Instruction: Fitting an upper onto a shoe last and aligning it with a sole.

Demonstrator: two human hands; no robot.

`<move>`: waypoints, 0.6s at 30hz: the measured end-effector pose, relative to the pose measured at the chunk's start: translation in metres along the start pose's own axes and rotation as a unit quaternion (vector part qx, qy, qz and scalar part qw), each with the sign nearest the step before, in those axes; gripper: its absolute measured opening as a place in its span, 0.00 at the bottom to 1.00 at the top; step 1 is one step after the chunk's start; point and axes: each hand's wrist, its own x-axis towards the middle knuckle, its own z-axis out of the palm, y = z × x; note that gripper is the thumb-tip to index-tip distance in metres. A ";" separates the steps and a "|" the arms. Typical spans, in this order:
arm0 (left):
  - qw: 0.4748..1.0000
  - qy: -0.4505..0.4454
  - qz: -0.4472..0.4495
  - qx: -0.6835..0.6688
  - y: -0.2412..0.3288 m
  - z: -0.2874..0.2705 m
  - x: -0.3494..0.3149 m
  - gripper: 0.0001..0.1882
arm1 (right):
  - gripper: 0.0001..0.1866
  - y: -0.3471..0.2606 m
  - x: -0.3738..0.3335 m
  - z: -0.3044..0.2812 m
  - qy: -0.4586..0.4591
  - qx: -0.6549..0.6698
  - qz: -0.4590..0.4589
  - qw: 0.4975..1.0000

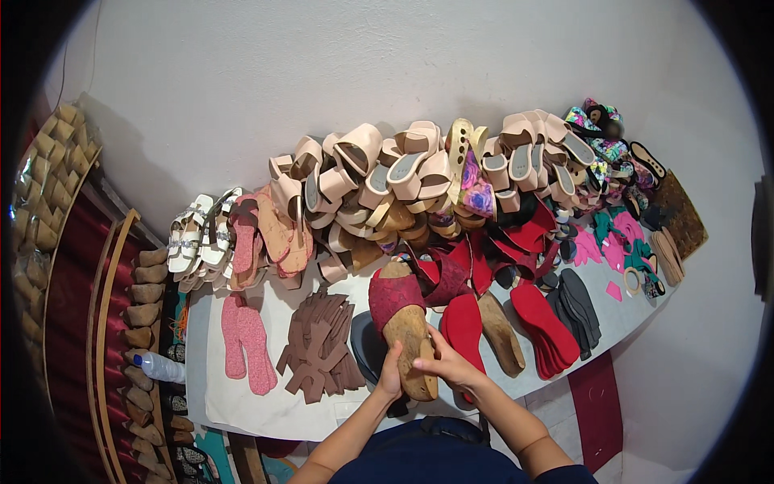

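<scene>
Both hands' fingers [396, 355] [429, 365] hold a wooden last [405, 325] between brown straps [322, 355] and red soles [462, 323], sandals [406, 168] heaped beyond.

The shoe last [407, 327] looks like worn, matt wood, its strap [395, 297] textured cloth; left of it, pink soles [258, 359] look rough; right, red soles [543, 327] smooth.

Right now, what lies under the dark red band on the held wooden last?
The wooden last extends out from under the dark red band; whatever the band covers is hidden.
</scene>
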 end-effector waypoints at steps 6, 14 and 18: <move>0.989 0.033 0.003 0.145 -0.002 -0.021 0.001 0.32 | 0.50 -0.018 -0.006 0.011 -0.031 -0.029 -0.011 0.999; 0.985 -0.125 -0.051 0.109 0.017 -0.047 -0.006 0.44 | 0.53 -0.019 -0.013 0.007 -0.057 -0.080 -0.071 0.993; 0.930 -0.217 -0.149 0.256 0.049 -0.060 -0.017 0.33 | 0.54 -0.010 -0.016 0.004 -0.054 -0.137 -0.080 0.986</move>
